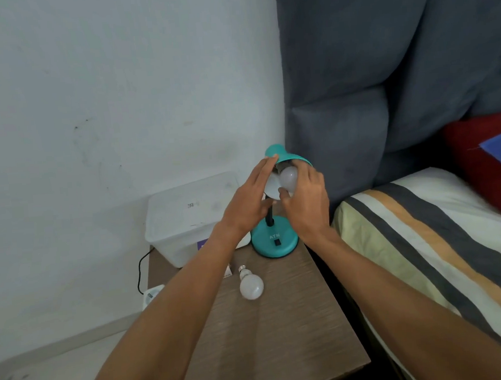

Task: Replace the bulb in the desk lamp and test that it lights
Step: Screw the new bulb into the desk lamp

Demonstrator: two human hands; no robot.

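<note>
Head view: bulb between right hand fingers; inside shade.

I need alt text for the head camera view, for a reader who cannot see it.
Two bare hands work at a teal desk lamp on a brown bedside table: the right hand grips a white bulb inside the shade, the left hand steadies the shade. A second bulb lies loose on the table, beside a striped bed.
</note>
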